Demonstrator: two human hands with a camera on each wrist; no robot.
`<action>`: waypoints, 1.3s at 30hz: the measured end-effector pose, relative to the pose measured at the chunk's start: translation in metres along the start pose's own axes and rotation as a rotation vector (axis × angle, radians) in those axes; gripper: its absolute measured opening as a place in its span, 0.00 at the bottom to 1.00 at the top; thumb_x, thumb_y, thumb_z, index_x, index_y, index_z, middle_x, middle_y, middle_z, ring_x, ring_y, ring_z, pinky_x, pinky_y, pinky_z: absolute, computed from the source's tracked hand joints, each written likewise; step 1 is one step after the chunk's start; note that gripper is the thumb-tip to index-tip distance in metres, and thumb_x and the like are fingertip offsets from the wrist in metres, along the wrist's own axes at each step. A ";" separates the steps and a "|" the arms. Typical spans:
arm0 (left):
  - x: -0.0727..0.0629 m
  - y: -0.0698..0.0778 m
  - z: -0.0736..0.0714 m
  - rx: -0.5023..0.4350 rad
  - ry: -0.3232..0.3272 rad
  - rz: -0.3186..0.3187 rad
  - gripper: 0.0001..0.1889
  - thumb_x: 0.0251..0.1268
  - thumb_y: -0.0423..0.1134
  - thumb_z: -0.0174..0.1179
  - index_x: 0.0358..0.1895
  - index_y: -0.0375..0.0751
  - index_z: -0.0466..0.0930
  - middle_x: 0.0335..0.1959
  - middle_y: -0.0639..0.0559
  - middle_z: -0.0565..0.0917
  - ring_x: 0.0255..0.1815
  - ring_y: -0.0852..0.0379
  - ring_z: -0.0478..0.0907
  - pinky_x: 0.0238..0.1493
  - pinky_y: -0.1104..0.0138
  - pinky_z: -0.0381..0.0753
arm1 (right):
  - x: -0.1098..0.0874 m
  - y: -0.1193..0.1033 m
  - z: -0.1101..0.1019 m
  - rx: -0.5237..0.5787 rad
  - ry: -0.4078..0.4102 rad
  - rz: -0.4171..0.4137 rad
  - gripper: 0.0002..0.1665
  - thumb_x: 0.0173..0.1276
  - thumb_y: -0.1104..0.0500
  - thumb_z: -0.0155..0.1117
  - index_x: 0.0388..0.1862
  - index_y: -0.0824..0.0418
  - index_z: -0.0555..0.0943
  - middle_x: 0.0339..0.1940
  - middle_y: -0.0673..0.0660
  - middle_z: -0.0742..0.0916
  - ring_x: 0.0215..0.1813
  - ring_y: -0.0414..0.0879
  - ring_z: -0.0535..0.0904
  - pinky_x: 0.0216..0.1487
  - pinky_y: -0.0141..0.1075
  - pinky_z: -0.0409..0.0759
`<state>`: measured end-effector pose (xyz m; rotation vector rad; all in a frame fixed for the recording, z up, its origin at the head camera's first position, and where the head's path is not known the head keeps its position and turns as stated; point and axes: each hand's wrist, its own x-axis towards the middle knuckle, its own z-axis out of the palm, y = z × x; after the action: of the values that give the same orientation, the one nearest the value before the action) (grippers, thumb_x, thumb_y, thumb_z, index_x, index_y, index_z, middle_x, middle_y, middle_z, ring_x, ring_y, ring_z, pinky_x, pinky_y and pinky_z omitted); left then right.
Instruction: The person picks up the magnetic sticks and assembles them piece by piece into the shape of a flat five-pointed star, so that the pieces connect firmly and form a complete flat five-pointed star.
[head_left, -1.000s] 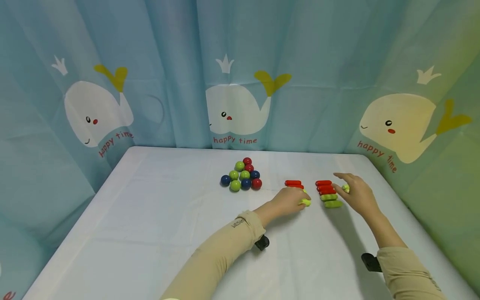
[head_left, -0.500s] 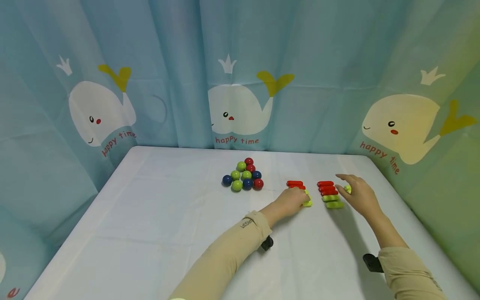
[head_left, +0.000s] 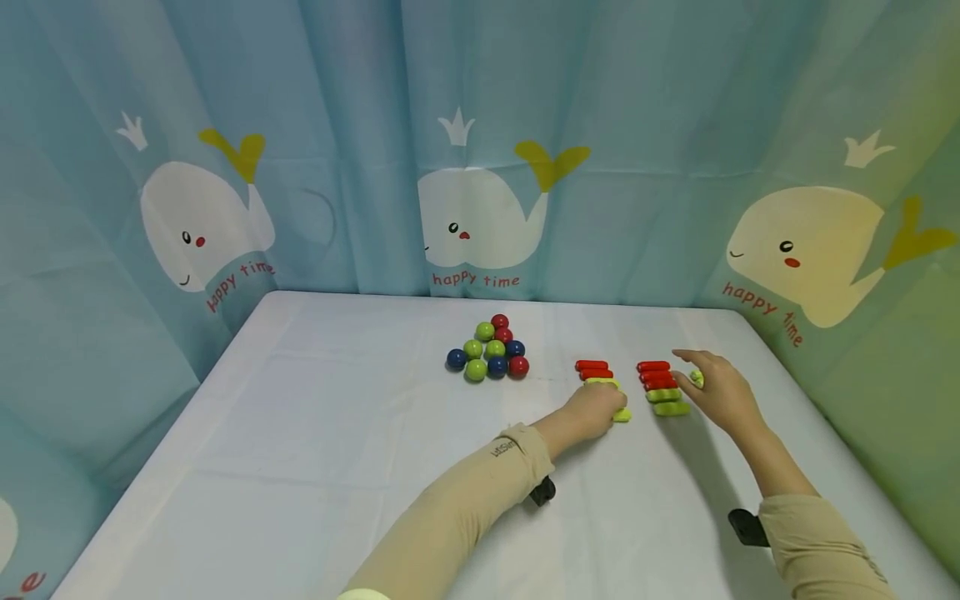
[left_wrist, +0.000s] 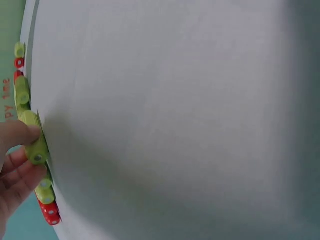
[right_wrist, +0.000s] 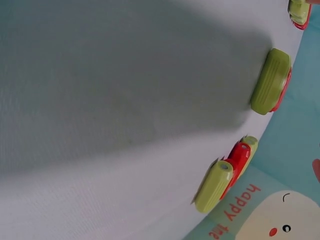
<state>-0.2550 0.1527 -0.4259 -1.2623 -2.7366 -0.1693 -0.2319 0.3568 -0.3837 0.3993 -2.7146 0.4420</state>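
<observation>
My left hand [head_left: 596, 410] pinches a green ridged stick-shaped piece [left_wrist: 36, 150] between thumb and fingers, low over the white table. It is at the near end of a column with two red smooth sticks [head_left: 596, 375] and another green piece [head_left: 602, 382] lying behind it. My right hand [head_left: 716, 390] hovers at the table's right, thumb and forefinger spread with nothing between them. Just past its palm, partly hidden, lies a small green piece [head_left: 697, 378]. The right wrist view shows green pieces [right_wrist: 214, 186] with a red stick [right_wrist: 239, 157] among them.
Between the hands lies a middle column of red sticks [head_left: 657, 376] and green pieces [head_left: 671, 409]. Red, green and dark blue balls [head_left: 497, 367] form a cluster at the back centre. A whale-print curtain [head_left: 360, 167] hangs behind the table [head_left: 300, 433].
My left hand has shifted slightly right and nearer with its green piece, uncovering the green piece behind. My right hand stays nearly still. The view has shifted slightly.
</observation>
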 end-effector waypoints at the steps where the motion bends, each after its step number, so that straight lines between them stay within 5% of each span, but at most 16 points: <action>1: -0.001 0.001 -0.001 -0.012 -0.016 -0.003 0.06 0.62 0.32 0.57 0.32 0.48 0.81 0.30 0.58 0.79 0.31 0.66 0.73 0.27 0.77 0.66 | 0.000 0.000 0.000 -0.001 0.001 -0.001 0.21 0.61 0.67 0.63 0.53 0.72 0.75 0.48 0.76 0.80 0.50 0.72 0.73 0.46 0.64 0.72; 12: -0.013 -0.002 -0.002 0.018 -0.084 0.093 0.07 0.62 0.31 0.56 0.35 0.48 0.80 0.26 0.58 0.73 0.31 0.64 0.72 0.34 0.75 0.71 | -0.001 -0.003 0.002 -0.003 -0.003 -0.012 0.21 0.62 0.65 0.63 0.53 0.72 0.75 0.48 0.75 0.81 0.49 0.70 0.75 0.45 0.62 0.72; 24: -0.041 -0.017 -0.008 -0.054 -0.082 0.113 0.08 0.58 0.32 0.62 0.40 0.48 0.82 0.26 0.59 0.74 0.33 0.64 0.70 0.37 0.76 0.69 | 0.004 -0.016 0.016 0.006 -0.021 -0.048 0.21 0.60 0.66 0.64 0.52 0.73 0.77 0.48 0.74 0.82 0.51 0.69 0.76 0.50 0.60 0.74; 32: -0.060 -0.029 -0.016 -0.151 -0.107 0.052 0.15 0.60 0.36 0.62 0.52 0.47 0.81 0.37 0.58 0.83 0.35 0.66 0.73 0.40 0.77 0.71 | 0.007 -0.036 0.029 0.004 -0.061 -0.086 0.21 0.60 0.65 0.66 0.52 0.71 0.78 0.47 0.71 0.83 0.50 0.66 0.78 0.50 0.58 0.76; 39: -0.081 -0.040 -0.024 -0.268 -0.119 -0.002 0.18 0.62 0.39 0.62 0.56 0.47 0.79 0.43 0.56 0.83 0.40 0.66 0.76 0.45 0.78 0.73 | 0.003 -0.053 0.034 -0.024 0.022 -0.184 0.21 0.55 0.66 0.70 0.49 0.69 0.80 0.43 0.67 0.85 0.39 0.60 0.81 0.40 0.52 0.80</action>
<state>-0.2317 0.0621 -0.4171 -1.3737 -2.8912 -0.4910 -0.2275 0.2960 -0.3998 0.6270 -2.6293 0.3605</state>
